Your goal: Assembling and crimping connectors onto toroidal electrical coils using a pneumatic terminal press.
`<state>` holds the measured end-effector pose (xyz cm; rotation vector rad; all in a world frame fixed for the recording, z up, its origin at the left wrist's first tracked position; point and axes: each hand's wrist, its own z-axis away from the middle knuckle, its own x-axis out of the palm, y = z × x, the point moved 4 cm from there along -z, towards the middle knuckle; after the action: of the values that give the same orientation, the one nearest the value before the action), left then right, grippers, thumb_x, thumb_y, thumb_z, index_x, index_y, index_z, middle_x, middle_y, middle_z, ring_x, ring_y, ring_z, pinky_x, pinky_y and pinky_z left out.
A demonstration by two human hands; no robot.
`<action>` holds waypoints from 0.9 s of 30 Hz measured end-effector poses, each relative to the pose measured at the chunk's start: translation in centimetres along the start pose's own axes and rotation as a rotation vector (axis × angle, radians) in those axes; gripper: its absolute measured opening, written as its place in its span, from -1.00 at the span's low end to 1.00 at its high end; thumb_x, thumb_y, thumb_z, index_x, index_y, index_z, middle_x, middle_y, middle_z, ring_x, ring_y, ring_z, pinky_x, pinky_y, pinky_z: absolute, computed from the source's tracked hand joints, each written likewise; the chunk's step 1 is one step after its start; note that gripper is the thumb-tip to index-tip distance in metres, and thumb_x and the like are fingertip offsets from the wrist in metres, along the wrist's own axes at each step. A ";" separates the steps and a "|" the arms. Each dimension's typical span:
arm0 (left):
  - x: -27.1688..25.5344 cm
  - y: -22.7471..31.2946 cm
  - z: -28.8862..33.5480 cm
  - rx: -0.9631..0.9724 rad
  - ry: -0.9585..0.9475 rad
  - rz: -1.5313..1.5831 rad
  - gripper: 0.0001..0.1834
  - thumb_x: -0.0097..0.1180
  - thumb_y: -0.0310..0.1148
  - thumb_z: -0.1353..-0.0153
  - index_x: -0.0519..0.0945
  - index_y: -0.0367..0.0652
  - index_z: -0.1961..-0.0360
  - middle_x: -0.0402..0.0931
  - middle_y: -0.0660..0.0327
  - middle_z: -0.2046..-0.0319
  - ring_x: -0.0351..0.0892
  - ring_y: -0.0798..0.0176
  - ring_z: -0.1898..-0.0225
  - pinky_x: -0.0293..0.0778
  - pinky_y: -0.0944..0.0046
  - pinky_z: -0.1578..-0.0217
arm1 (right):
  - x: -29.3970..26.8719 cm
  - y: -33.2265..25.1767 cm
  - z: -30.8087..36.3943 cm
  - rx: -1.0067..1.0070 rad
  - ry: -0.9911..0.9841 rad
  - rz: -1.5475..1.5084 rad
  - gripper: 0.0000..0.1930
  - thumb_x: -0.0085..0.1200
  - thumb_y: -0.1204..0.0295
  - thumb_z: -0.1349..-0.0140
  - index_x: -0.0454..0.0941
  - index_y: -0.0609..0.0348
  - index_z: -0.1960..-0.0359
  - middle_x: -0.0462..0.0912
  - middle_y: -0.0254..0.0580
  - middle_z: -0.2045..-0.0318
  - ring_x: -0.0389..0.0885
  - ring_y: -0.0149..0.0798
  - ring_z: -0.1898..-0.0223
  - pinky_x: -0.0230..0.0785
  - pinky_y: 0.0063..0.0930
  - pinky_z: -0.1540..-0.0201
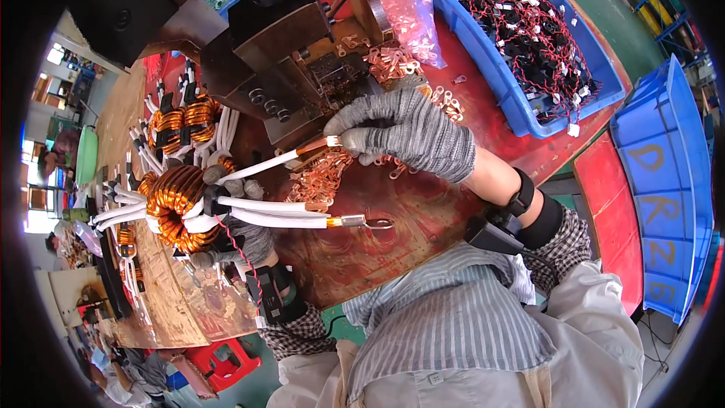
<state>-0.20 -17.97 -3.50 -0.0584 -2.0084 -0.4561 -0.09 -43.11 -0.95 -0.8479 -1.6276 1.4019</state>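
My left hand (253, 238), in a grey knitted glove, grips a copper-wound toroidal coil (175, 208) from behind and below. Several white-sleeved leads stick out of the coil on both sides. One white lead (264, 165) runs up to the right and ends in bare copper. There my right hand (411, 132), also gloved, pinches a small copper cable lug (332, 141) at the lead's tip, partly covered by the fingers. A lower lead carries a silvery ring lug (362, 221), while the lead between them has a bare copper end. Just beyond my right fingertips stands a dark metal press (279, 53).
Loose copper lugs (321, 177) lie in piles around the press, beside a pinkish plastic bag (408, 11) of more lugs. A blue bin (529, 117) of red-and-black wired parts stands at right. Other coils (181, 125) crowd the left. A red stool (226, 366) stands below.
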 end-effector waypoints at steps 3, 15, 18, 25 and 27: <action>-0.1 -0.4 0.2 0.075 -0.039 0.010 -0.30 -0.14 0.13 -0.09 0.14 -0.19 -0.08 0.33 0.05 0.08 0.32 0.03 -0.01 0.10 -0.09 -0.13 | 0.2 -0.4 -0.4 -0.041 -0.007 0.064 -0.80 0.02 0.50 -0.10 0.53 0.23 0.23 0.56 -0.34 0.50 0.45 -0.55 0.47 0.38 -0.65 0.38; 0.7 -1.5 1.0 0.307 -0.025 -0.063 -0.01 0.28 0.03 0.30 0.12 -0.21 -0.15 0.23 0.01 -0.03 0.20 0.06 -0.09 -0.01 -0.09 -0.18 | -0.8 -0.5 -1.3 -0.083 -0.011 -0.120 -0.77 0.05 0.47 -0.10 0.46 0.29 0.21 0.54 -0.26 0.39 0.51 -0.46 0.44 0.43 -0.61 0.38; 0.7 -0.7 1.4 0.346 0.078 -0.049 -0.01 0.36 -0.18 0.33 0.14 -0.26 -0.16 0.13 -0.06 -0.13 0.13 -0.06 -0.14 -0.08 -0.15 -0.20 | -1.0 -0.3 -1.7 -0.079 0.075 -0.182 -0.78 0.07 0.48 -0.08 0.45 0.30 0.24 0.53 -0.25 0.43 0.51 -0.46 0.46 0.44 -0.61 0.39; -0.7 -0.8 0.9 0.256 0.103 -0.023 -0.21 0.15 -0.23 0.03 0.07 -0.19 -0.20 0.04 0.00 -0.19 0.05 0.02 -0.20 -0.10 -0.13 -0.20 | -1.7 0.1 -2.9 -0.031 0.132 -0.160 -0.81 0.07 0.52 -0.05 0.45 0.29 0.28 0.53 -0.24 0.44 0.53 -0.43 0.49 0.45 -0.60 0.44; -0.2 -1.5 0.5 0.329 0.123 0.069 0.07 0.40 -0.14 0.40 0.11 -0.23 -0.18 -0.05 -0.08 -0.22 -0.13 -0.21 -0.23 -0.30 -0.28 -0.20 | -1.7 -0.3 -3.2 -0.032 0.135 -0.104 -0.81 0.06 0.50 -0.07 0.46 0.28 0.27 0.53 -0.24 0.43 0.53 -0.44 0.45 0.46 -0.61 0.42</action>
<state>-0.89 -19.15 -4.33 0.1020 -1.9291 -0.0796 3.53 -43.22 -0.72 -0.8452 -1.5714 1.2232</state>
